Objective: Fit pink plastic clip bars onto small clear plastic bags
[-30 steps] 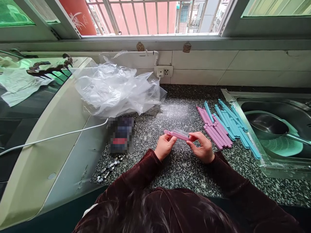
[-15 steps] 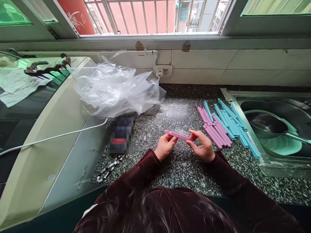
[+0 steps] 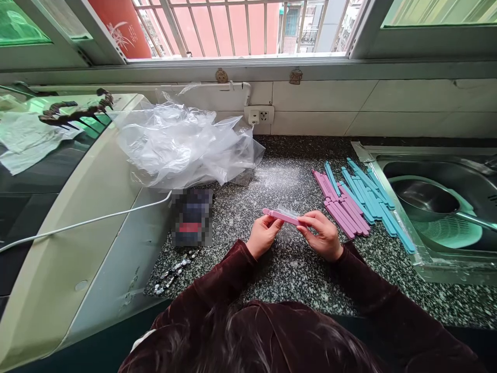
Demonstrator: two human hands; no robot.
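A slim pink bag clip (image 3: 284,216) is held crosswise in front of me, above the speckled counter. My left hand (image 3: 261,238) is closed on its left end, thumb below. My right hand (image 3: 323,237) pinches the other end between thumb and fingers. A small piece of clear plastic (image 3: 288,210) sticks up along the clip's far edge; whether the clip is fastened over it, I cannot tell. To the right of my hands lie loose pink bag clips (image 3: 344,217) and blue bag clips (image 3: 373,199), partly overlapping.
Crumpled clear plastic bags (image 3: 186,145) lie at the back left. Nearer are a blurred-out dark phone-like object (image 3: 192,217) and a beaded string (image 3: 176,270). A white cable (image 3: 85,223) crosses the stove side. At right, a sink (image 3: 423,272) holds a pan (image 3: 425,199) and green strainer (image 3: 452,233).
My right fingers have flattened and moved slightly left onto the clip's right end, covering more of it. My left hand keeps its hold almost unmoved.
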